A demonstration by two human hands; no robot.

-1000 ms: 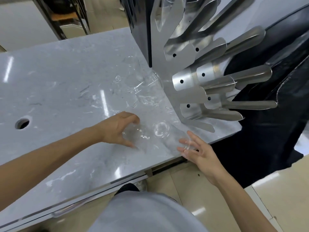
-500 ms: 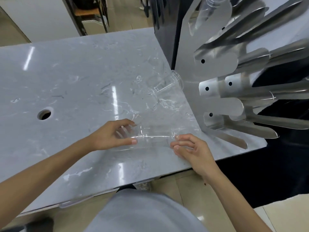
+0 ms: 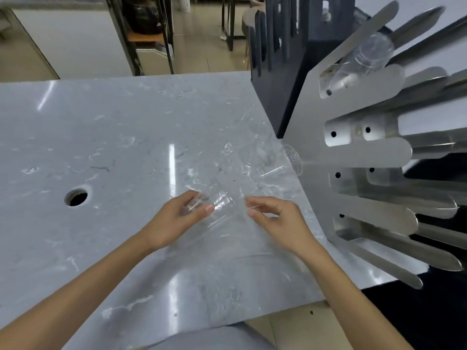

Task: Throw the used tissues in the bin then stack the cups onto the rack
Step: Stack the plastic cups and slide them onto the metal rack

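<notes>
A clear plastic cup [image 3: 221, 204] is held on its side just above the grey marble table [image 3: 121, 137]. My left hand [image 3: 177, 218] grips its left end. My right hand [image 3: 278, 221] pinches thumb and forefinger at its faint right end. Another clear cup [image 3: 285, 162] lies on its side on the table, against the foot of the metal cup rack [image 3: 353, 152] at the right. One more clear cup [image 3: 366, 56] rests in the rack's top slot. No tissues or bin are in view.
A round hole [image 3: 77, 197] is cut in the table at the left. A dark slotted box [image 3: 285, 59] stands behind the rack. The rack's long metal prongs [image 3: 404, 251] stick out to the right past the table edge. Shelving legs stand on the floor beyond.
My left hand lifted the cup off the table and my right hand came in to take its other end. The view has tilted up, showing more of the rack.
</notes>
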